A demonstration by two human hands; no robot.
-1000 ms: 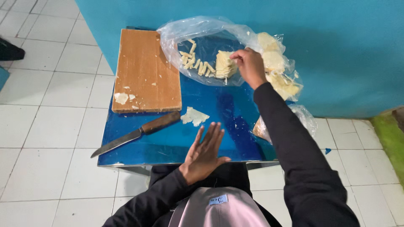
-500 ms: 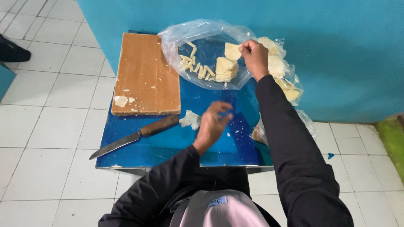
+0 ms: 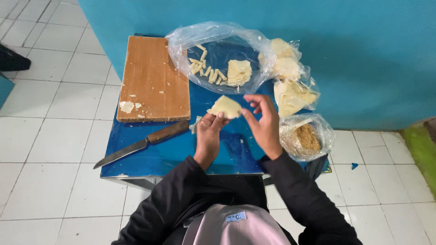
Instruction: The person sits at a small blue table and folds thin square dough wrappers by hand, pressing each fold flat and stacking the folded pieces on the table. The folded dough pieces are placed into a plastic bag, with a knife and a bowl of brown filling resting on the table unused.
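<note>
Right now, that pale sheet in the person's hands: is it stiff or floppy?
Probably floppy: the pale sheet curves between the left hand and right hand. Likely light, since fingertips alone hold it. Possibly tearable, judging by scraps on the cutting board.

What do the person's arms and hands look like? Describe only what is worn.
Both arms are covered to the wrist by long black sleeves of plain fabric. The left hand and right hand are bare: no gloves, and no rings or watch show.

Clear plastic bags (image 3: 290,86) along blue wall (image 3: 363,45)
</note>
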